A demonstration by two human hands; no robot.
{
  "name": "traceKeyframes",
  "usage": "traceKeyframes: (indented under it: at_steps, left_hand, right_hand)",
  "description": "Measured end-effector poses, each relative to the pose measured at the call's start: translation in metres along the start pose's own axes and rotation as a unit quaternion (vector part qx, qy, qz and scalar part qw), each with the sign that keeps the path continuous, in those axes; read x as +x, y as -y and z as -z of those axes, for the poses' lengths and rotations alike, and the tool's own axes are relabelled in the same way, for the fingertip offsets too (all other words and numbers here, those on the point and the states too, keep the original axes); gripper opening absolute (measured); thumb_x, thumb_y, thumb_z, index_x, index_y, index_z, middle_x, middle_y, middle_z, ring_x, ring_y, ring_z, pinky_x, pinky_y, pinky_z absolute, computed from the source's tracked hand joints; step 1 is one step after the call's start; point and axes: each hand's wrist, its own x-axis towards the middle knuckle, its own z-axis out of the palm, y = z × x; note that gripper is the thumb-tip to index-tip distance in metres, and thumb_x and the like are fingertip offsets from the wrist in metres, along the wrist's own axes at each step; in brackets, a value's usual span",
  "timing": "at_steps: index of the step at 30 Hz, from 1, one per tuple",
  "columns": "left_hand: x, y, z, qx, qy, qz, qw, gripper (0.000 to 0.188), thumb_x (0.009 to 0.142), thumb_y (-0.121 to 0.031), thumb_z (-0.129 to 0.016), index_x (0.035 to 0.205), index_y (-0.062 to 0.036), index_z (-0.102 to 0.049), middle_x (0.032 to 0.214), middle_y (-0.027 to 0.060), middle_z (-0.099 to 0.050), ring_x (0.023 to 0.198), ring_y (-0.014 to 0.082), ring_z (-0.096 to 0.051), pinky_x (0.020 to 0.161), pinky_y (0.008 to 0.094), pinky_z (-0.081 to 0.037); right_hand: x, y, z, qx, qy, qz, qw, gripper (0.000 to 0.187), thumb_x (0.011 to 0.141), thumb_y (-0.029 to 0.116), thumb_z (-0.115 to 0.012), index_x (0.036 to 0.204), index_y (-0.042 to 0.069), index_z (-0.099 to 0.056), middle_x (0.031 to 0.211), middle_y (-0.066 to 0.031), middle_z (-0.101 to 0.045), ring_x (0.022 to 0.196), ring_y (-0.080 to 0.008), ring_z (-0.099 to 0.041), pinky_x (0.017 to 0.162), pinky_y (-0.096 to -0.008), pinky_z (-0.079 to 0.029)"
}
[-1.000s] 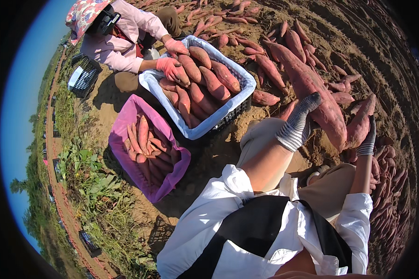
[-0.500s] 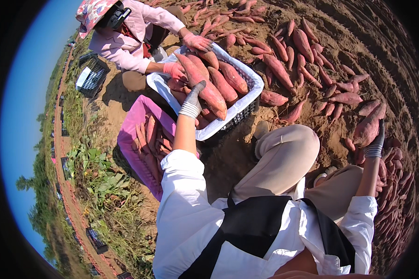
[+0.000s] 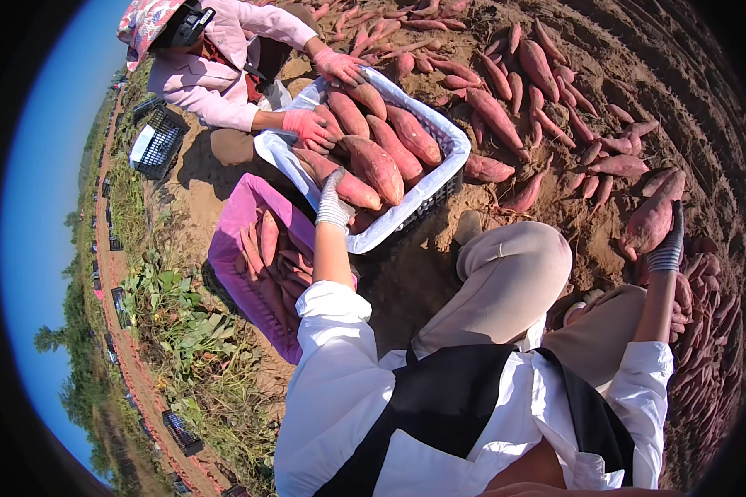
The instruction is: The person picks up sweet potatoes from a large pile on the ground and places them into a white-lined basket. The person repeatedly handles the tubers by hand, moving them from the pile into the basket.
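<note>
My left hand (image 3: 331,205), in a grey-and-white glove, grips a large sweet potato (image 3: 358,192) at the near left side of a lined crate (image 3: 453,170); its fingertips are partly hidden. More sweet potatoes (image 3: 375,168) lie side by side in the crate on the white-blue liner. Off to the right, my gloved right hand (image 3: 670,242) is closed round a thick sweet potato (image 3: 651,219), held above the pile on the soil. Across the crate, a co-worker's pink-gloved hands (image 3: 311,128) touch sweet potatoes at its far left side.
A pink-lined container (image 3: 228,240) with smaller sweet potatoes stands left of the crate. Loose sweet potatoes (image 3: 497,120) cover the soil beyond and right. A large heap (image 3: 704,364) lies at lower right. Black crates (image 3: 159,142) and cut vines (image 3: 174,302) are at left.
My left hand has lowered toward the near left of the crate, and its sweet potato now lies among the others. The right hand still holds its sweet potato, slightly shifted.
</note>
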Motion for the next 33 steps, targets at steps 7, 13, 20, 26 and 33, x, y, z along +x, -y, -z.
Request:
traceKeyframes:
  at_steps: [7, 13, 20, 26, 33]
  left_hand:
    - [0.027, 0.048, 0.021, 0.472, -0.138, -0.244, 0.836, 0.094, 0.07, -0.033, -0.077, 0.142, -0.0016, -0.026, 0.136, 0.0269, -0.039, 0.12, 0.0372, -0.046, 0.1, 0.0393, -0.04]
    - [-0.042, 0.036, -0.048, 0.563, -0.141, -0.315, 0.751, 0.089, 0.077, -0.052, -0.067, 0.146, -0.0178, -0.023, 0.141, 0.0298, -0.028, 0.129, 0.0449, -0.035, 0.106, 0.0467, -0.033]
    - [-0.006, 0.048, -0.089, 0.38, -0.147, -0.345, 0.845, 0.098, 0.066, -0.022, -0.082, 0.144, -0.0103, -0.025, 0.137, 0.0248, -0.038, 0.124, 0.0348, -0.043, 0.104, 0.0367, -0.036]
    - [0.001, 0.054, -0.074, 0.37, -0.127, -0.385, 0.836, 0.089, 0.079, -0.038, -0.069, 0.145, -0.005, -0.02, 0.146, 0.0244, -0.027, 0.132, 0.0374, -0.034, 0.11, 0.0388, -0.03]
    - [-0.04, 0.021, -0.073, 0.675, -0.162, -0.197, 0.692, 0.076, 0.081, -0.045, -0.064, 0.139, -0.0058, -0.035, 0.134, 0.0261, -0.045, 0.117, 0.0379, -0.052, 0.096, 0.045, -0.044]
  right_hand:
    - [0.001, -0.008, -0.019, -0.01, 0.042, -0.023, 0.999, 0.032, 0.086, 0.038, -0.063, 0.104, 0.011, -0.062, 0.091, -0.0038, -0.066, 0.079, -0.0209, -0.064, 0.07, -0.0357, -0.056]
    - [-0.001, -0.015, -0.038, -0.009, 0.014, -0.036, 0.999, 0.034, 0.084, 0.036, -0.067, 0.106, 0.012, -0.062, 0.089, -0.0038, -0.066, 0.077, -0.0209, -0.065, 0.069, -0.0363, -0.056]
    - [-0.003, -0.018, -0.042, -0.027, 0.0, -0.016, 1.0, 0.036, 0.083, 0.035, -0.069, 0.111, 0.014, -0.06, 0.094, -0.0031, -0.063, 0.077, -0.0201, -0.062, 0.068, -0.0348, -0.055]
    - [-0.01, -0.011, -0.041, 0.004, -0.008, -0.051, 0.999, 0.039, 0.084, 0.036, -0.067, 0.114, 0.012, -0.06, 0.098, -0.0066, -0.065, 0.084, -0.0235, -0.063, 0.075, -0.0383, -0.054]
    - [-0.003, -0.015, -0.043, 0.013, -0.005, -0.035, 0.999, 0.039, 0.084, 0.036, -0.067, 0.113, 0.012, -0.06, 0.098, -0.0058, -0.064, 0.08, -0.0222, -0.063, 0.072, -0.0376, -0.055]
